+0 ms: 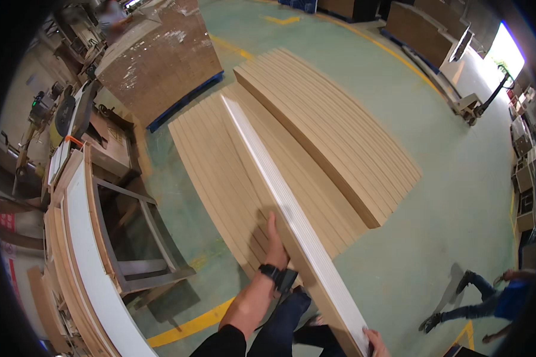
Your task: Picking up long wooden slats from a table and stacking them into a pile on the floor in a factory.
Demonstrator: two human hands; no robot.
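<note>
A long, narrow board (304, 238) with brown sides and a white, lined face slants across the middle, from near my body to the far left. My left hand (274, 244), below a dark wristband, grips its brown side about midway along; the thumb lies up along it and the other fingers are hidden. At the near end, my right hand (375, 344) is closed on the white edge, partly cut off by the picture's rim. Beneath the board spreads a low layer of brown boards (205, 157), and a higher row of similar boards (333, 131) lies to its right.
A wrapped brown stack (161, 65) stands on a blue pallet (184, 102) at the far left. Nearer on the left are a dark metal frame (140, 268) and a bench with long panels (95, 262). A person in blue (509, 300) is at the lower right; a pallet jack (473, 107) stands far right.
</note>
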